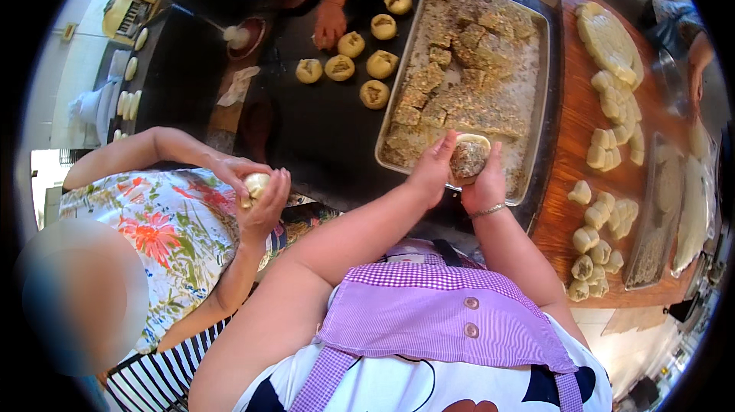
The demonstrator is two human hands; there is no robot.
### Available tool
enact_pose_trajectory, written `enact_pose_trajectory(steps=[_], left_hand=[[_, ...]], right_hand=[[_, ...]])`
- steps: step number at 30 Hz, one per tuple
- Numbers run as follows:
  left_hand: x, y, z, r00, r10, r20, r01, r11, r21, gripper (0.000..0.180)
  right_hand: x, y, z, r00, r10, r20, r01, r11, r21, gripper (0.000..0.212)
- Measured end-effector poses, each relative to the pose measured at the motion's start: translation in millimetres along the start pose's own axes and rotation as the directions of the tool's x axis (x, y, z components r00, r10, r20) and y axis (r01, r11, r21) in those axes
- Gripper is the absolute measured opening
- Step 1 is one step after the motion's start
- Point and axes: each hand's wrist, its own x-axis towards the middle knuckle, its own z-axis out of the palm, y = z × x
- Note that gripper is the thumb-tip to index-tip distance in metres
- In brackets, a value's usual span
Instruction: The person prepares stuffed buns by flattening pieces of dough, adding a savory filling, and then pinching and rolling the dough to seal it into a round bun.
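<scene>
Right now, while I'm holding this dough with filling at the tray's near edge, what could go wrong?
The filling sits exposed in the dough between your left hand and right hand, so it might slip out. The bracelet on your right wrist looks near the rim of the tray and could snag.

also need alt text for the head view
The left hand and right hand cup a dough round bearing speckled filling over a metal tray of chunky mixture. Filled dough balls sit on the dark table to its left, dough pieces on a wooden table to its right; a co-worker at left holds a ball.
</scene>
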Motion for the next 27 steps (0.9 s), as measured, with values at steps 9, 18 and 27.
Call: enact_pose_trajectory(steps=[9, 18, 27], left_hand=[[-14.6, 5.6, -0.1, 0.984, -0.085, 0.157, 0.138, 0.920, -0.367, 0.028], [-19.1, -10.2, 2.7, 0.997, -0.030, 0.069, 0.043, 0.979, -0.197, 0.029], [-29.0, -39.8, 25.6, 0.900, 0.355, -0.255, -0.215, 0.868, 0.448, 0.025]], right_hand=[[7.2, -22.6, -28.7, 0.900, -0.302, 0.315, 0.429, 0.744, -0.512, 0.038], [6.6, 0.7, -32.5, 0.942, 0.105, 0.320, -0.035, 0.975, -0.218, 0.046], [-10.7, 15.1, -39.7, 0.926, -0.228, 0.301, 0.366, 0.736, -0.570, 0.033]])
